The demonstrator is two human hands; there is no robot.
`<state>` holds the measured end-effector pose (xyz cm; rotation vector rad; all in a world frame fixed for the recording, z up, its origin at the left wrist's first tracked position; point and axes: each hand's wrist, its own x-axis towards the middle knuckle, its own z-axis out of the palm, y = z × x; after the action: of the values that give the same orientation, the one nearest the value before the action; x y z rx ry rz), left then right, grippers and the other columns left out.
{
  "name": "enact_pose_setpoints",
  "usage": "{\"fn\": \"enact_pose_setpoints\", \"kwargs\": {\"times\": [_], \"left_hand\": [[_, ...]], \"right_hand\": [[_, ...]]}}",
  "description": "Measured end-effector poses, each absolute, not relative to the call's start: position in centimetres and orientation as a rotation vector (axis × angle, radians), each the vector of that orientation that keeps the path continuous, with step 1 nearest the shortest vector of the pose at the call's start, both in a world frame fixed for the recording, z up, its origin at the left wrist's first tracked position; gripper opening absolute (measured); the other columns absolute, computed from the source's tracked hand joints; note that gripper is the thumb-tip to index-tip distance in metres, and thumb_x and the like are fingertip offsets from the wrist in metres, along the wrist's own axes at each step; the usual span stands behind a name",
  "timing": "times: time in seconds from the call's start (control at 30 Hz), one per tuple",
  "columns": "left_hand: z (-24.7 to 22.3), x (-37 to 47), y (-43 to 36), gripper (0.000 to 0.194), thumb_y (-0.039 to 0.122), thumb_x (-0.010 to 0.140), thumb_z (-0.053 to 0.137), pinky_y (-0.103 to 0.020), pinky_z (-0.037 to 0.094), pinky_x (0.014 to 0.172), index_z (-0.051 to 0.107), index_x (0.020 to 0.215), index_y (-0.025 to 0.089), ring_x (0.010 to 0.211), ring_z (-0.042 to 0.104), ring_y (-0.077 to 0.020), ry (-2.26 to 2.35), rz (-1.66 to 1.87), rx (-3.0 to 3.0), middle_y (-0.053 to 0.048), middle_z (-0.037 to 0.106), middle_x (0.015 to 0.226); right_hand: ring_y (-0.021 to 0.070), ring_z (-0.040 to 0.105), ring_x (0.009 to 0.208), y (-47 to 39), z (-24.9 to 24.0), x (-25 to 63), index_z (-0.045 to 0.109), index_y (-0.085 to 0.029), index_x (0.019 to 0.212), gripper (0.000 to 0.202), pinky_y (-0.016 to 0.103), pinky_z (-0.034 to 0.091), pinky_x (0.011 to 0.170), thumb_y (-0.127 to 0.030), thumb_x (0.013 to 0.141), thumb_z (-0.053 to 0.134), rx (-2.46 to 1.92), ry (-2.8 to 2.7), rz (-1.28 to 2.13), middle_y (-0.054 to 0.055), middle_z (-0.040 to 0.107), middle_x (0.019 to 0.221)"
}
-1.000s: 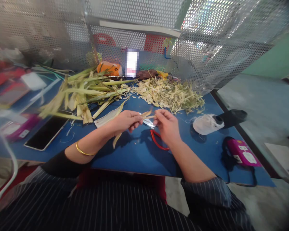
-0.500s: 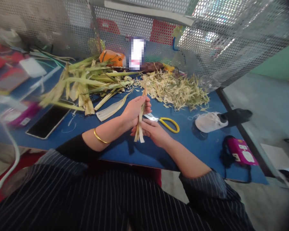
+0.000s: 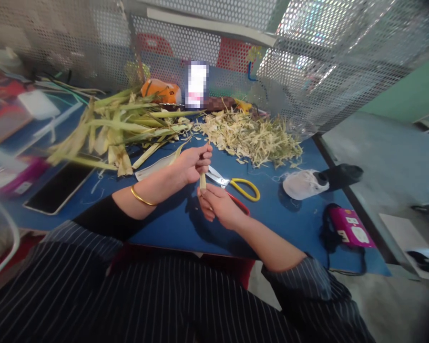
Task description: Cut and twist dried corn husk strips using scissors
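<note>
A pale, narrow plant-leaf strip (image 3: 203, 181) runs between my two hands above the blue table. My left hand (image 3: 192, 163), with a gold bangle on its wrist, is closed on the strip's upper part. Lower down, my right hand (image 3: 218, 204) pinches the other end; most of that end is hidden by the fingers. Just beyond the right hand lie scissors (image 3: 219, 178) with one yellow and one red handle loop, partly covered by that hand. A wide dried husk piece (image 3: 153, 166) lies flat behind my left forearm.
Long green-yellow stalks (image 3: 121, 124) are heaped at the back left, pale shreds (image 3: 250, 136) at the back right. A dark phone (image 3: 62, 186) lies left; a thread cone (image 3: 303, 184) and magenta box (image 3: 353, 227) stand right. Perforated metal mesh (image 3: 207, 28) closes off the back.
My right hand has moved down and slightly apart from the left. The strip's two loose lower ends are now gathered in the right fingers. More of the scissors shows.
</note>
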<state>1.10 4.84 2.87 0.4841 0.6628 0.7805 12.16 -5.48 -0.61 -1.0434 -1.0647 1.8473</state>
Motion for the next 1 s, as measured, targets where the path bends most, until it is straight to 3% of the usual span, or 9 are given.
{"fn": "enact_pose_setpoints", "kwargs": {"times": [0.13,0.2,0.3,0.37,0.5,0.67,0.83,1.0], "left_hand": [[2.8,1.5,4.4,0.018,0.018,0.087,0.049,-0.019,0.009,0.036,0.047,0.069,0.016,0.036,0.016,-0.0027,0.688,0.854,0.651,0.009,0.026,0.053],[3.2,1.6,4.1,0.017,0.021,0.088,0.047,-0.02,0.009,0.037,0.05,0.073,0.016,0.037,0.016,-0.0037,0.756,0.9,0.81,0.008,0.028,0.054],[4.0,1.5,3.6,0.022,0.026,0.09,0.045,-0.022,0.015,0.041,0.056,0.073,0.015,0.04,0.022,-0.0052,0.86,0.959,1.172,0.006,0.034,0.053],[4.5,1.3,3.1,0.025,0.027,0.089,0.047,-0.022,0.022,0.046,0.057,0.069,0.015,0.044,0.028,-0.0068,0.895,0.939,1.443,0.005,0.036,0.052],[4.6,1.5,2.1,0.029,0.026,0.087,0.047,-0.024,0.028,0.053,0.057,0.062,0.017,0.052,0.037,-0.0098,0.882,0.769,1.86,0.003,0.043,0.053],[4.2,2.0,1.5,0.026,0.027,0.086,0.047,-0.024,0.031,0.057,0.061,0.067,0.017,0.056,0.042,-0.0109,0.778,0.644,1.906,0.002,0.05,0.057],[4.2,1.6,1.8,0.033,0.037,0.088,0.046,-0.024,0.024,0.048,0.066,0.07,0.017,0.05,0.032,-0.0095,0.699,0.553,1.562,0.001,0.043,0.056],[5.1,1.0,2.1,0.023,0.034,0.081,0.053,-0.025,0.009,0.041,0.066,0.074,0.016,0.043,0.017,-0.0071,0.728,0.39,1.387,0.004,0.033,0.053]], "right_hand": [[0.0045,0.026,0.033,-5.6,-0.7,12.1,0.051,-0.021,0.08,0.02,0.018,0.025,0.032,-0.04,0.087,0.048,-1.212,-1.169,1.731,-0.012,0.029,0.05],[0.0063,0.036,0.037,-5.3,-0.6,12.6,0.055,-0.02,0.08,0.026,0.02,0.031,0.037,-0.044,0.088,0.047,-1.274,-1.394,1.562,-0.009,0.037,0.051],[0.0135,0.057,0.068,-4.6,0.2,13.8,0.065,-0.021,0.085,0.023,0.026,0.045,0.062,-0.043,0.082,0.059,-1.281,-1.688,1.059,0.001,0.06,0.076],[0.0155,0.056,0.079,-4.0,0.9,14.7,0.067,-0.023,0.093,0.022,0.029,0.045,0.071,-0.038,0.077,0.067,-1.26,-1.593,0.823,0.002,0.062,0.086],[0.01,0.047,0.058,-2.8,1.9,16.1,0.066,-0.023,0.101,0.027,0.025,0.04,0.058,-0.031,0.075,0.068,-1.132,-1.162,1.051,-0.004,0.056,0.067],[0.0077,0.048,0.052,-2.2,1.7,16.7,0.065,-0.019,0.072,0.011,0.022,0.037,0.053,-0.026,0.07,0.073,-0.976,-0.925,1.207,-0.004,0.057,0.056],[0.008,0.049,0.05,-2.2,1.8,16.7,0.062,-0.019,0.069,0.014,0.023,0.04,0.053,-0.027,0.069,0.074,-0.942,-0.95,1.2,-0.005,0.056,0.054],[0.0103,0.054,0.054,-2.4,2.0,16.6,0.062,-0.019,0.072,0.011,0.026,0.042,0.058,-0.025,0.073,0.072,-0.875,-1.047,1.144,-0.004,0.056,0.055]]}}
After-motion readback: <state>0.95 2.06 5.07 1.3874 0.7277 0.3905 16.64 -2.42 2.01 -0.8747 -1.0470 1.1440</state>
